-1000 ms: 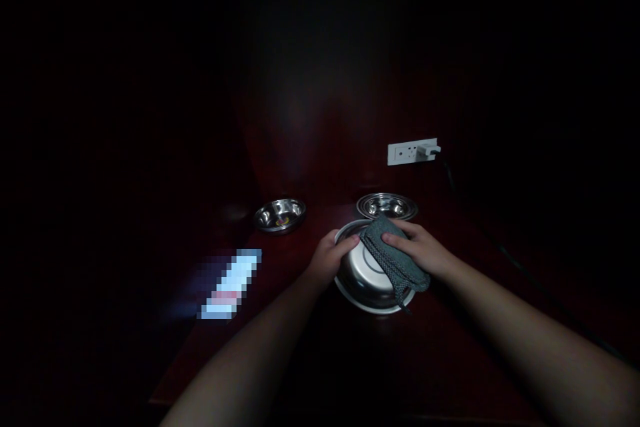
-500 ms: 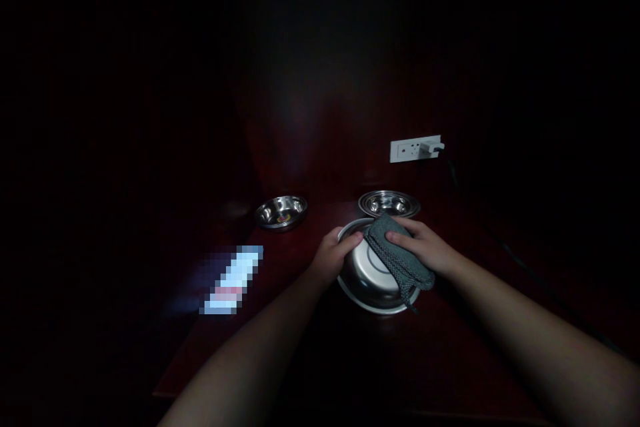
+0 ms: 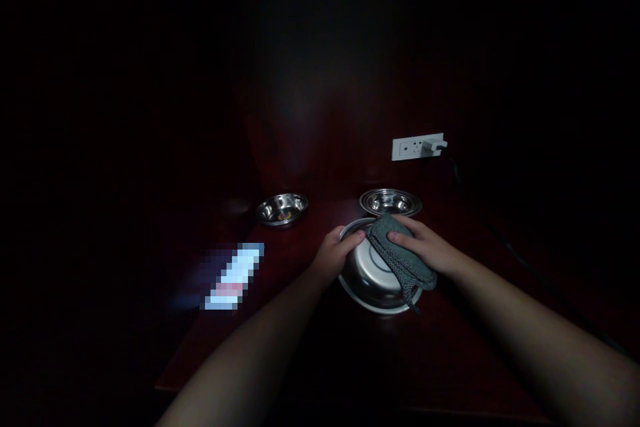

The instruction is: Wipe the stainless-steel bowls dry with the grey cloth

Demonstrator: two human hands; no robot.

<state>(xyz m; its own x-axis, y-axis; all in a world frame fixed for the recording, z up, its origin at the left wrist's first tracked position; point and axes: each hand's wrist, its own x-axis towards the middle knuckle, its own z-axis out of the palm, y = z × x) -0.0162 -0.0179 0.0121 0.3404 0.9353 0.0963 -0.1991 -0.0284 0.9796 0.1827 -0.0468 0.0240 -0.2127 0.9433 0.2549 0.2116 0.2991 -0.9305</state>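
My left hand (image 3: 336, 255) grips the left rim of a shiny metal bowl (image 3: 371, 275), its thumb on the outside. The bowl is tilted so that its round underside faces me. A grey-green cloth (image 3: 404, 251) with a checked border lies folded over the bowl's right side, one corner dangling near the lower rim. My right hand (image 3: 426, 244) is closed on the cloth, thumb on top, pressing it against the bowl. The fingers of both hands are largely hidden behind the bowl and cloth.
On the dark red table (image 3: 300, 307), a metal dish (image 3: 283, 211) stands back left and several nested metal dishes (image 3: 390, 201) stand behind the bowl. A bright pixelated patch (image 3: 234, 277) lies at left. A wall socket (image 3: 418, 146) holds a plug with a cable (image 3: 515, 255) trailing right.
The view has shifted very slightly. Both hands keep their hold on the bowl and cloth, with no clear movement between them.
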